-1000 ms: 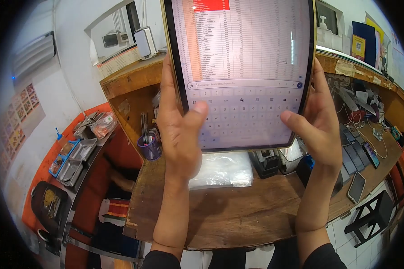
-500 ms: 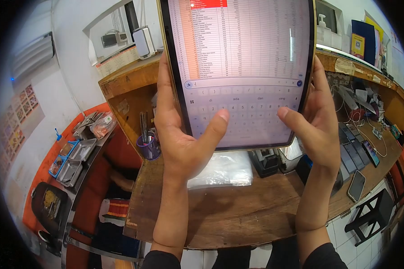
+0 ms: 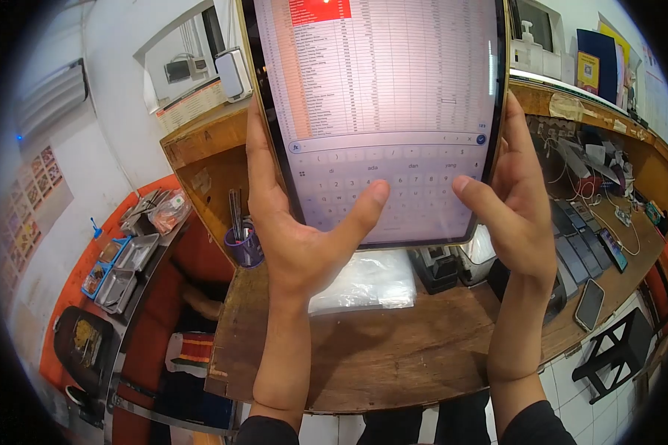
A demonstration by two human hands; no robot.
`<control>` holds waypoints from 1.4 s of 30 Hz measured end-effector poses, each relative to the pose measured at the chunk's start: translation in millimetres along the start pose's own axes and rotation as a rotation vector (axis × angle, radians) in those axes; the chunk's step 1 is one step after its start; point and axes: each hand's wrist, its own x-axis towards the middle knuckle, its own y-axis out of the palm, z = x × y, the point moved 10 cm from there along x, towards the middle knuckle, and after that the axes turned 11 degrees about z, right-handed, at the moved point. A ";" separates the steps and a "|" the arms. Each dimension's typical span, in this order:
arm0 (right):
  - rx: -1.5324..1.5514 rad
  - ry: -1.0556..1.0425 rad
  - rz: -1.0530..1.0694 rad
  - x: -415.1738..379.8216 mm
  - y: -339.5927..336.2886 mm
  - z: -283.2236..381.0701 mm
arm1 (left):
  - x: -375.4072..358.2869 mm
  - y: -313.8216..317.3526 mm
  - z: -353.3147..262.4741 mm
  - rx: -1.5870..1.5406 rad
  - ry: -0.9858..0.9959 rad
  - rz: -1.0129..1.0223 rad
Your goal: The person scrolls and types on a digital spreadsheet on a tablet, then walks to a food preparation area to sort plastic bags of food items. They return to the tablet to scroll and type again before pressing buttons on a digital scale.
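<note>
A tablet is held upright above the wooden desk, its screen showing a spreadsheet with an on-screen keyboard below it. My left hand grips the tablet's left edge, with its thumb over the number row near the 4 and 5 keys. On the opposite edge, my right hand holds the tablet, its thumb over the keyboard's right side near the 9 key. The fingers behind the tablet are mostly hidden. Beneath its lower edge lies a stack of clear plastic bags.
A purple pen cup stands on the left of the desk. Several phones and cables lie at the right, with one phone nearer me. A black stool is at the lower right; metal trays are at left.
The tablet and both hands have shifted slightly left in view. My left thumb has moved right across the number row. The mark in the entry bar no longer shows.
</note>
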 end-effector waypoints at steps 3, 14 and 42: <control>0.014 -0.007 0.022 -0.2 -2.7 -2.1 | 0.3 0.9 -0.2 -0.129 0.044 0.015; -0.146 0.070 -0.120 7.4 -2.4 -7.1 | -3.7 14.5 -3.8 -0.115 0.079 0.063; -0.535 0.138 -0.175 2.3 -6.9 3.3 | 5.6 10.0 -38.6 -0.101 0.192 0.051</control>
